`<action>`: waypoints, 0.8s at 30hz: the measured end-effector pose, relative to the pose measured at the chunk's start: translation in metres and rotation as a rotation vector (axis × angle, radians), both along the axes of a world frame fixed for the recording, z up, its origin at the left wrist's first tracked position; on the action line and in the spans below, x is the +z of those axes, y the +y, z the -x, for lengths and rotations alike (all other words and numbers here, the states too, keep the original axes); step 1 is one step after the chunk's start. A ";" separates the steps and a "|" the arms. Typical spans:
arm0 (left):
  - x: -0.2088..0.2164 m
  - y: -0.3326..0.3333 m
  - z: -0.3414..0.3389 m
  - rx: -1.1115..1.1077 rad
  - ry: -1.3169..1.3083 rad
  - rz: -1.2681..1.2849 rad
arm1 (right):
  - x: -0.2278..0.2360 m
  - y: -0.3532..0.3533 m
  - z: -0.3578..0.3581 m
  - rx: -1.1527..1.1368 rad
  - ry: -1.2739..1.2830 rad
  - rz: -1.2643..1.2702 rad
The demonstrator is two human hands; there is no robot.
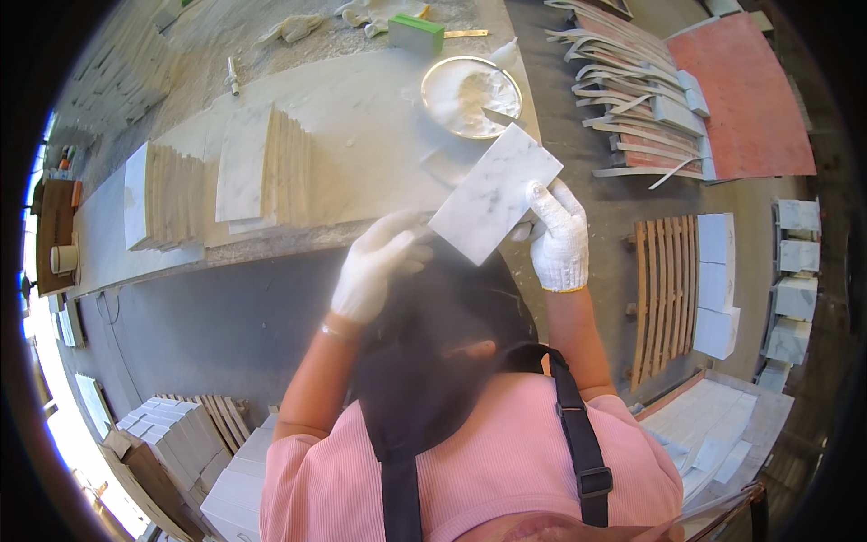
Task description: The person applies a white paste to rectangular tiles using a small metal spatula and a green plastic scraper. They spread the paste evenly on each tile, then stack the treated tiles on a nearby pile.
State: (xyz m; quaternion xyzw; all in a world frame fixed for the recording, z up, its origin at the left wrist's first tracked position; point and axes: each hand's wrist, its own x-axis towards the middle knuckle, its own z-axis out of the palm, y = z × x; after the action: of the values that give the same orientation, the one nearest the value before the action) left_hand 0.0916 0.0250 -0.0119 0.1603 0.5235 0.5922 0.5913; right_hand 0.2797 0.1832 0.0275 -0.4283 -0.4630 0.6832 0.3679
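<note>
A rectangular white marble tile [497,194] with grey veining is tilted in front of me, above the table's near edge. My right hand [558,237], in a white knit glove, grips it by its right side, with the fingers partly behind it. My left hand [375,266], also gloved, is just left of the tile's lower left corner. Its fingers are loosely apart and hold nothing that I can see. Beyond the tile stands a round bowl [426,99] of white paste or powder, with a dark blade [499,117] sticking out over its rim.
Two rows of upright tiles [244,172] [137,199] stand on the dusty table [361,99]. A green block [415,34] and discarded gloves [293,29] lie at its far side. To the right are a pallet [664,298], stacked tiles [716,285] and bundled strips [632,99]; boxes [239,488] stand lower left.
</note>
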 end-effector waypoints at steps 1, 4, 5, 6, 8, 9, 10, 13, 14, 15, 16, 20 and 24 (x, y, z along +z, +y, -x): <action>0.003 0.002 0.000 0.005 0.053 -0.022 | -0.002 0.000 -0.001 0.005 0.003 0.005; 0.014 0.011 0.000 0.000 0.159 -0.078 | -0.008 -0.003 -0.004 0.052 0.017 0.030; 0.016 0.018 0.001 -0.042 0.166 -0.100 | -0.011 -0.004 -0.004 0.083 0.027 0.038; 0.017 0.026 0.002 -0.079 0.171 -0.152 | -0.013 -0.004 -0.004 0.114 0.039 0.044; 0.021 0.034 -0.001 -0.159 -0.005 -0.245 | -0.016 -0.005 -0.001 0.131 -0.007 0.041; 0.023 0.035 -0.002 -0.178 0.018 -0.200 | -0.018 -0.006 0.001 0.135 -0.027 0.028; 0.024 0.036 -0.004 -0.196 0.043 -0.175 | -0.019 -0.006 0.003 0.133 -0.032 0.033; 0.027 0.032 -0.010 -0.135 0.110 -0.148 | -0.017 -0.009 0.011 0.152 -0.037 0.022; 0.027 0.030 -0.012 -0.110 0.119 -0.141 | -0.015 -0.012 0.013 0.182 -0.036 0.024; 0.027 0.028 -0.014 -0.083 0.125 -0.136 | -0.013 -0.015 0.014 0.213 -0.034 0.027; 0.026 0.026 -0.015 -0.057 0.116 -0.126 | -0.010 -0.019 0.015 0.243 -0.021 0.038; 0.017 0.021 -0.015 0.047 -0.006 -0.117 | 0.001 -0.033 0.019 0.328 0.015 0.074; 0.010 0.019 -0.012 0.054 -0.024 -0.128 | -0.001 -0.024 0.025 0.325 -0.010 0.021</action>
State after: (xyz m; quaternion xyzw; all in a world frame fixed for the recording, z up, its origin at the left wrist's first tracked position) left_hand 0.1037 0.0439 -0.0016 0.1763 0.4815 0.6420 0.5700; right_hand 0.2548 0.1594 0.0269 -0.3550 -0.5208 0.7364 0.2459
